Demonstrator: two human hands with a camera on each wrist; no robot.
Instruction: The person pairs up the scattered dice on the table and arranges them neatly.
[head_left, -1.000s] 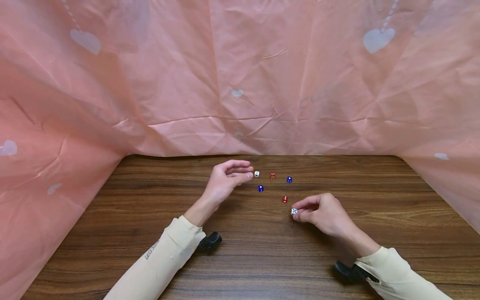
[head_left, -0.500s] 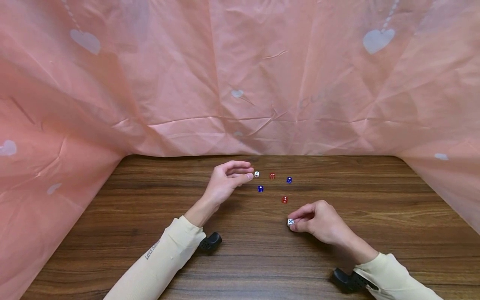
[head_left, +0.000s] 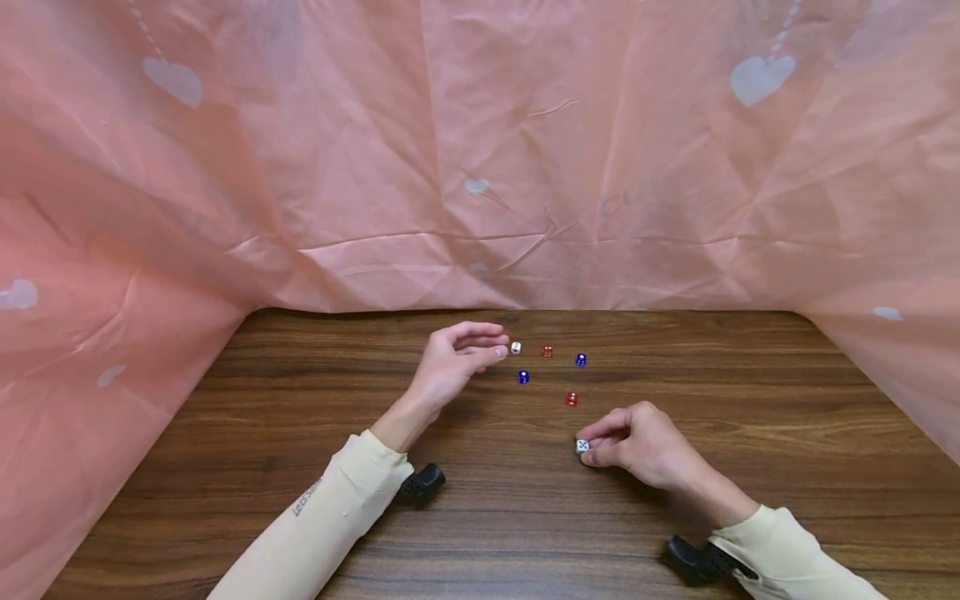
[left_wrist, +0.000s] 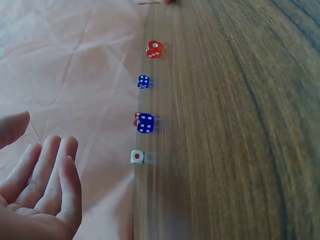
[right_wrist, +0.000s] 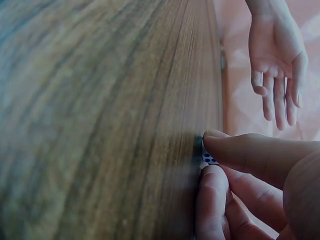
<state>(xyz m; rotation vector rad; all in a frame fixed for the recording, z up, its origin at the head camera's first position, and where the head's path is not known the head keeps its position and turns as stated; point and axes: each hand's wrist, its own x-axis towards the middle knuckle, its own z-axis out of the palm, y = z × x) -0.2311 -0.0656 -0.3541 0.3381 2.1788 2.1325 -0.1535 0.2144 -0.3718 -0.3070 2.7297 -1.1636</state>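
Note:
My right hand [head_left: 647,444] pinches a white die [head_left: 582,447] with blue pips between thumb and fingers, low at the tabletop; in the right wrist view its fingers partly hide that die [right_wrist: 208,158]. Over the table my left hand [head_left: 455,357] hovers with relaxed, nearly straight fingers and holds nothing. Just right of its fingertips in the head view sits a second white die [head_left: 516,347], which shows a red pip in the left wrist view. A blue die [head_left: 523,377] lies a little nearer to me. Ahead of my right hand is a red die [head_left: 572,400].
Another red die [head_left: 547,352] and another blue die [head_left: 581,360] lie toward the back of the wooden table [head_left: 337,350]. A pink curtain [head_left: 360,167] with pale hearts closes off the back and sides. Black devices [head_left: 423,482] sit at both wrists.
My right hand has drawn the white die toward me and slightly left, away from the nearer red die, and has barely moved in the last half second. The left hand stays in place.

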